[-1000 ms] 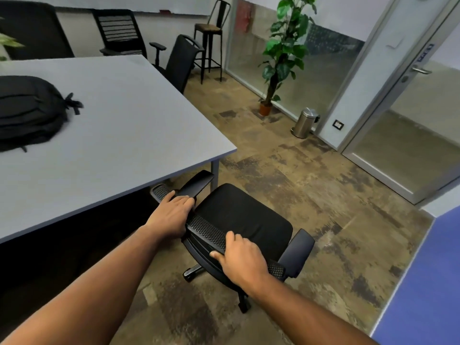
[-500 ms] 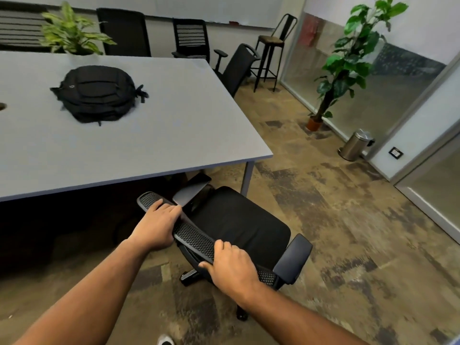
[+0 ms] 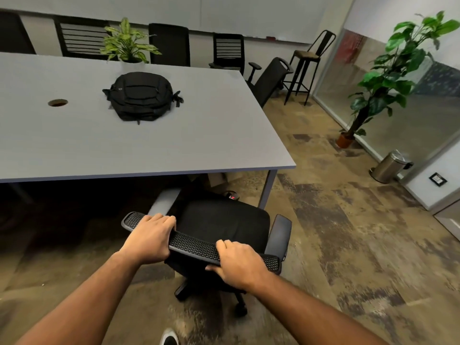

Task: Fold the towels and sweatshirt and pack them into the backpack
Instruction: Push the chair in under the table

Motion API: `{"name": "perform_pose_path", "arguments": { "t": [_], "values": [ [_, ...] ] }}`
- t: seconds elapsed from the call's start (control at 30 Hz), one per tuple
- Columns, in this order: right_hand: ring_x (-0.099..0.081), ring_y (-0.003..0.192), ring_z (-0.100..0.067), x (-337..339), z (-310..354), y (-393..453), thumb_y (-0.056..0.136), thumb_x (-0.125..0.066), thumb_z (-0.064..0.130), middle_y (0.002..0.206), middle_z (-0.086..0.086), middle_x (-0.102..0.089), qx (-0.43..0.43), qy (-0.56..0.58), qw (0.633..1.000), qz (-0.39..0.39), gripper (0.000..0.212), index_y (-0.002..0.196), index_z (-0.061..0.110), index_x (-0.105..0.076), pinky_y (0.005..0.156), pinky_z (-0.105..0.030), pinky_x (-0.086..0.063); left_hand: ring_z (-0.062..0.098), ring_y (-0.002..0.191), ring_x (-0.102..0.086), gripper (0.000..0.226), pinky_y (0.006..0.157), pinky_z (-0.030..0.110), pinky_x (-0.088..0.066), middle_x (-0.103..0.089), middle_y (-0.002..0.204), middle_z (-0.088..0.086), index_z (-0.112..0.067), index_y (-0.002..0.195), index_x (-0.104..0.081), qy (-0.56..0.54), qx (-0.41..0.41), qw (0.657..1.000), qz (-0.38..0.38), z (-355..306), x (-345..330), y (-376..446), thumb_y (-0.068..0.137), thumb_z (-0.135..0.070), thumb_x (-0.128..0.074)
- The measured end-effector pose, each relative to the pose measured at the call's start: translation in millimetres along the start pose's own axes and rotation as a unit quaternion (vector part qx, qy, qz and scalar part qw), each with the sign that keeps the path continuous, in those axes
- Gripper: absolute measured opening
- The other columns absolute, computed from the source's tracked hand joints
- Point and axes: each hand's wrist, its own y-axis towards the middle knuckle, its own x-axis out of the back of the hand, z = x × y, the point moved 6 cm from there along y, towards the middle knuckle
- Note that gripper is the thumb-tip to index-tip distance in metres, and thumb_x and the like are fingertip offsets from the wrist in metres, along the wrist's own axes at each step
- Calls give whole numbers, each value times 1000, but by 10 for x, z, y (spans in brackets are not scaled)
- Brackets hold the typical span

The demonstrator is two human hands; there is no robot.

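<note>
A black backpack (image 3: 142,97) lies flat and zipped on the grey table (image 3: 174,148), well beyond my arms. No towels or sweatshirt are in view. A black office chair (image 3: 224,220) stands in front of me at the table's near right corner. My left hand (image 3: 149,239) grips the left end of its mesh backrest top. My right hand (image 3: 240,263) grips the same rail further right.
A potted plant (image 3: 127,48) sits behind the backpack, and a round cable hole (image 3: 57,102) lies to its left. More chairs (image 3: 267,79) and a tall stool (image 3: 305,68) line the far side. A floor plant (image 3: 380,78) and steel bin (image 3: 389,166) stand by the glass wall.
My view has swung left, bringing the whole backpack and table into sight. The chair has turned and rolled toward the table under both hands, which keep their grip on the backrest.
</note>
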Motion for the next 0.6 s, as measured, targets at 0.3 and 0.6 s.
{"name": "perform_pose_path", "arguments": {
  "t": [0.3, 0.6],
  "values": [
    [-61, 106, -28, 99, -332, 327, 92, -52, 67, 116, -5, -62, 62, -18, 997, 45, 56, 121, 19, -48, 84, -43, -51, 18, 94, -53, 32, 79, 34, -41, -57, 95, -11, -29, 95, -44, 15, 53, 998, 14, -50, 13, 25, 70, -47, -52],
    [-61, 110, -27, 162, -636, 743, 90, -56, 65, 123, -2, -62, 60, -59, 996, 13, 60, 130, 21, -47, 86, -44, -50, 15, 105, -59, 47, 90, 36, -42, -65, 113, -11, -31, 119, -55, -3, 85, 995, 46, -34, 23, 376, 77, -52, -51]
  ]
}}
